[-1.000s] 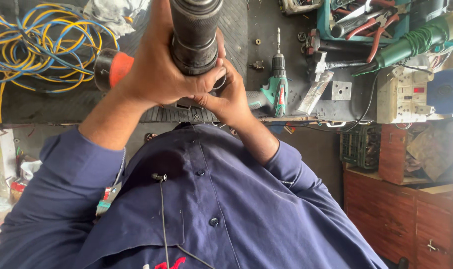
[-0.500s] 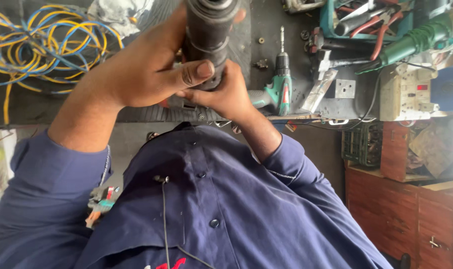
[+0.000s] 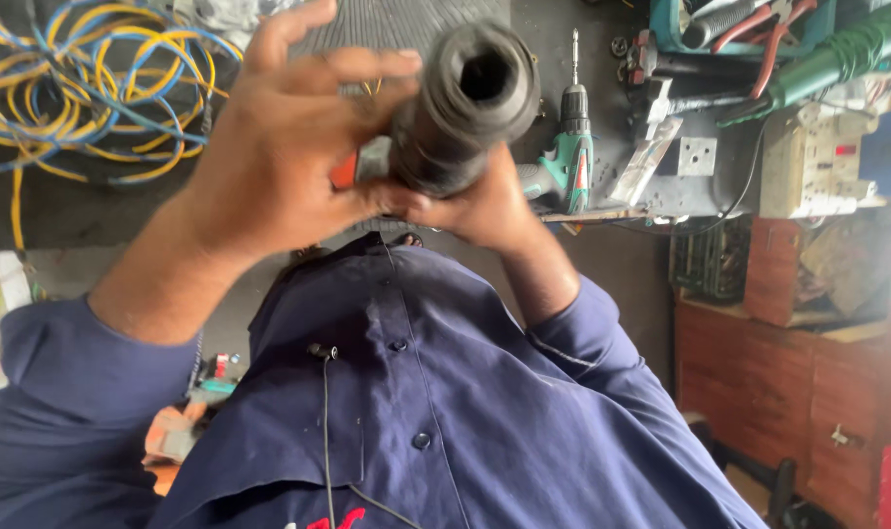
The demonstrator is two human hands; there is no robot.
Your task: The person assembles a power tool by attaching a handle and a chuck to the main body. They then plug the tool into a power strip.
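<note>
Hands (image 3: 269,167) — both — gripping black cylinder (image 3: 465,108), hollow-ended

Both hands (image 3: 386,176) raised together, fingers curled, forearms bent upward.

Black cylindrical tool part (image 3: 462,108), hollow end up, held aloft.

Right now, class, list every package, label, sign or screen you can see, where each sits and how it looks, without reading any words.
Foil packet: on the dark bench right of the green drill, flat, silvery.
Socket plate: beside that packet, square, white.
Box unit: right edge of the bench, cream, with a small red label.
Red marking: on the dark blue shirt, bottom edge, partly cut off.
No screens show.
</note>
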